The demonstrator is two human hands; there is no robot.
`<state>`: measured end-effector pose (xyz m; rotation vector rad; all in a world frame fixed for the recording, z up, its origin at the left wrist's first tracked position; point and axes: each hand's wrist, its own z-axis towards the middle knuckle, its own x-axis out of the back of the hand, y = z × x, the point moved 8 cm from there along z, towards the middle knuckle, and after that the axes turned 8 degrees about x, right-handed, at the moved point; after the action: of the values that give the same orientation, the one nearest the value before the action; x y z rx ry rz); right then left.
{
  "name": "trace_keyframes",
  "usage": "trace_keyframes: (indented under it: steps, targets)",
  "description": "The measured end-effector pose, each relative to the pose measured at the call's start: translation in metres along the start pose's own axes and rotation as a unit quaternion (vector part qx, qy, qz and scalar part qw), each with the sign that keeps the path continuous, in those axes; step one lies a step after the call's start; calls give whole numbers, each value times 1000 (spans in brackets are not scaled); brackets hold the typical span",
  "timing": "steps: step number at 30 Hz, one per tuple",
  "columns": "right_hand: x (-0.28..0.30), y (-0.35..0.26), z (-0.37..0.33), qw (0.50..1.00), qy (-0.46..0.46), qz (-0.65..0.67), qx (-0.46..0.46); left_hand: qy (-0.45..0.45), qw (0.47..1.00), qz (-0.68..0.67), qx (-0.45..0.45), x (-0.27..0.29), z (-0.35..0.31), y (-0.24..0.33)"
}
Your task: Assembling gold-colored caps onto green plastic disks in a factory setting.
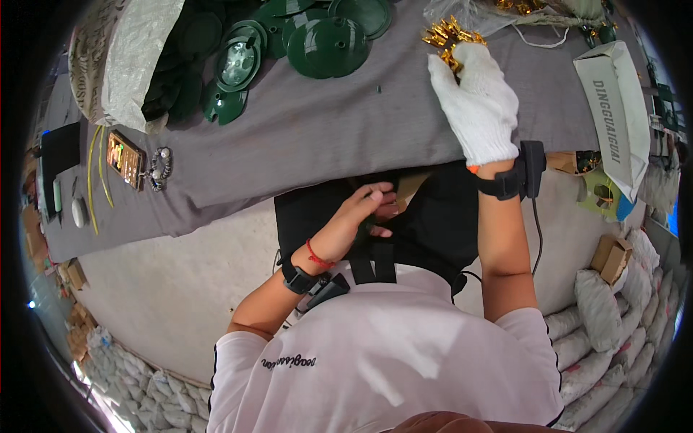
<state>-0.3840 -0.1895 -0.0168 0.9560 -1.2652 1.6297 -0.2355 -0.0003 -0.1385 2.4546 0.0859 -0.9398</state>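
Observation:
My right hand [476, 108], in a white knitted glove, reaches over the far right part of the grey-covered table. Its thumb and fingers close round a bunch of small shiny gold metal pieces [451, 37]. My bare left hand [364, 209] is below the table edge, above my lap, with its fingers curled. Shadow covers part of those fingers, and a dark green patch shows between them; what it is cannot be made out. Across the table's far side lie round glossy dark green plastic discs [328, 47], some spilling from a white woven sack [141, 58].
A phone [125, 160] with a beaded strap lies at the table's left, beside yellow strips [92, 180]. A white box [613, 119] is at the right end, near a clear plastic bag [469, 14]. Filled sacks [599, 310] are piled on the floor behind me.

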Motion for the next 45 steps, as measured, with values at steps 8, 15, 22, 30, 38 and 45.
trace_keyframes:
  steps: [8,15,22,30,38,45]
  targets:
    - [11,0,-6,994,85,-8,69,-73,994,47,-60,-35,-15,33]
    - [0,14,-3,991,81,102,-31,-63,993,-9,-102,-31,-14,44]
    - [15,5,-38,962,45,262,-55,-53,980,-111,-154,-18,-18,53]
    - [-37,-48,-164,789,-154,576,-147,-33,971,-104,-211,-24,-13,49]
    - [-38,-49,-182,812,-233,523,-110,-14,977,24,-210,-25,-13,38]
    - [-38,-57,-176,919,-213,287,166,76,972,122,-188,-7,0,6]
